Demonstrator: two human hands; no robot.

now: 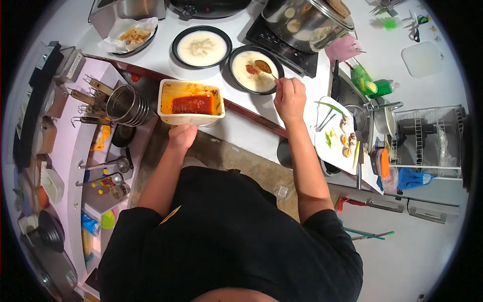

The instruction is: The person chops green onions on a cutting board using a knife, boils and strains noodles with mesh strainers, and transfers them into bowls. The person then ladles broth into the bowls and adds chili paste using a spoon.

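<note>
My left hand is closed on the near edge of a white rectangular container, held out in front of the counter's edge. Red sauce lies in its bottom, with orange smears up the walls. In my right hand is a spoon, its bowl coated reddish-brown and held over a black bowl of creamy white soup. A patch of red sauce shows on that soup beside the spoon. Another black bowl of white soup, with pale pieces in the middle, stands to the left.
A steel pot sits on a black induction cooker behind the bowls. To the right, a white cutting board bears halved eggs, greens and a knife. Wire strainers hang at the left shelf. A paper-lined dish holds fried food.
</note>
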